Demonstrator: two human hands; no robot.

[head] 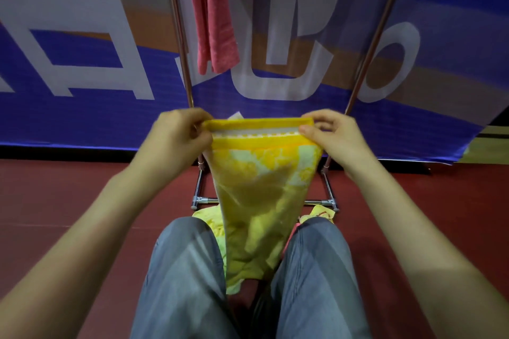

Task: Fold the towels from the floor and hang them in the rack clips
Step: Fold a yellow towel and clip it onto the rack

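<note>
You are looking down at a dark red floor (55,201) that runs flat and bare to either side of your legs (187,278). Ahead of you, a blue banner (82,124) with large pale letters closes off the room; its lower edge meets a black strip where the floor ends.

The rack (329,202) stands right in front of that banner. Its two thin poles rise and spread apart toward the top of the view, and its chrome foot bars sit on the floor just beyond your knees. A red towel (217,22) hangs high beside the left pole; its clip is out of view.

Your left hand (179,135) and right hand (327,135) are both closed in a pinch on the top corners of a yellow towel (261,187), one hand per corner, stretching its doubled upper edge level between them. The towel hangs down from there, narrowing between your knees, and its lower end reaches the floor. More yellow cloth (318,213) lies on the floor by the foot bars, partly hidden behind the held towel and your knees.

Between the poles, the space to the right of the red towel is open. The floor to your left and right is free out to the frame edges.
</note>
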